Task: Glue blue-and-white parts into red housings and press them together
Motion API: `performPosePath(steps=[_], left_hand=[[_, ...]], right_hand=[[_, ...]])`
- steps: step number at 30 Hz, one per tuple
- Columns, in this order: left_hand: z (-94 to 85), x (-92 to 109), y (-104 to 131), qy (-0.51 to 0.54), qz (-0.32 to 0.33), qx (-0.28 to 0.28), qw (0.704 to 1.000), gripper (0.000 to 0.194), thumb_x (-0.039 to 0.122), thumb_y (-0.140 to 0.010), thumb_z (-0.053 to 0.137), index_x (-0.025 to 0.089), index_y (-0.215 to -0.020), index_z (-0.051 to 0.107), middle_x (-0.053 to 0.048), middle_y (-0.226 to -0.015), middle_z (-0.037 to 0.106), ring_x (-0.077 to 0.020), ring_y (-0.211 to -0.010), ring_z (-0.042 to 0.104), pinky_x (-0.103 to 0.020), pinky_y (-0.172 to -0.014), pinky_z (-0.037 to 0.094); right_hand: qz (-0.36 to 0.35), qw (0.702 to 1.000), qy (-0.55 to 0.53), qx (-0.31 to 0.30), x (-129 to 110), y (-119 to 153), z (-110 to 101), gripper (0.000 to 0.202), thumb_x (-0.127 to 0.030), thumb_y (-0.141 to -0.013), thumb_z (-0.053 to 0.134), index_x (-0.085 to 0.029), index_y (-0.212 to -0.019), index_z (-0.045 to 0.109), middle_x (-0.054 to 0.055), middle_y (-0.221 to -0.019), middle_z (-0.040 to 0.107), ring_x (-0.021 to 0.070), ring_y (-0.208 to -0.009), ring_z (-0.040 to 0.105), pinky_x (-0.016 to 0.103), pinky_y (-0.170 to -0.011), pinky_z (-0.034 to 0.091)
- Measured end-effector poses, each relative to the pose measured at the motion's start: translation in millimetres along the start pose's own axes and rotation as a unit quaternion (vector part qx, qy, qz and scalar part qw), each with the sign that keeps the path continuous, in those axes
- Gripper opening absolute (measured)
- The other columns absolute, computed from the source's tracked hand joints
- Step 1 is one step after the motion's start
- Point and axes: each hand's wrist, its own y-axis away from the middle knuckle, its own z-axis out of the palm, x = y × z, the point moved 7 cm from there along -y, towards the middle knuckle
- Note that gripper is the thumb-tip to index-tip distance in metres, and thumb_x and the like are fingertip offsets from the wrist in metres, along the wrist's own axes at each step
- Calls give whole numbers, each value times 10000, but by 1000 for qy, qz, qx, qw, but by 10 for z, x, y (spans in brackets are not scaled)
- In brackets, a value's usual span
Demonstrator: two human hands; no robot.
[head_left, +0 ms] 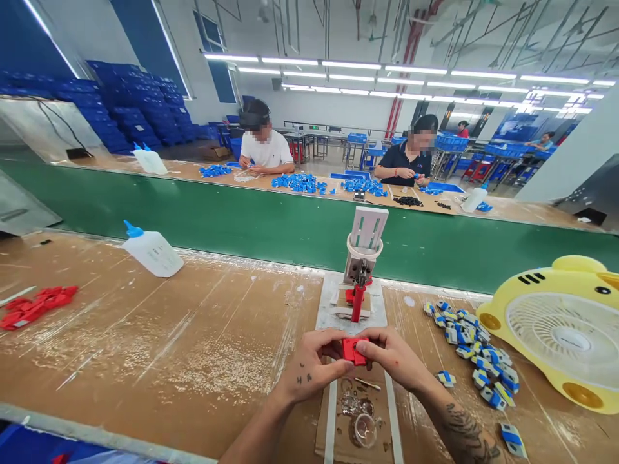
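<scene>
A small red plastic part (354,350) with a dark round spot is held between my two hands, above the near end of a board. My left hand (316,359) pinches its left side. My right hand (391,356) grips the right side, thumb lying over the top. Just beyond them stands a clamp press (360,270) with a red handle, and another red piece (350,295) sits at its base. Below my hands lie a small clear cup (365,430), a cotton swab (367,384) and some clear, shiny pieces (356,405).
Blue, grey and yellow parts (476,348) lie in a heap on the right beside a yellow fan (565,335). Red parts (39,307) are piled at far left. A white bottle (153,253) stands near the green divider (217,216). Two people work across it.
</scene>
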Motion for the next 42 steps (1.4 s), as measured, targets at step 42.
performPosePath(steps=[42], left_hand=[[-178,-587,-1090,-26,12,-18,999,245,199,-740,722,152,-974,778,-83,-978,816,-250,-935,747,-333,-850,562]], right_hand=[[-15,930,334,152,-9,-370,-197,398,-504,-925,447,-207,-711,601,68,-614,662,207,-599,604,299,-561,432]])
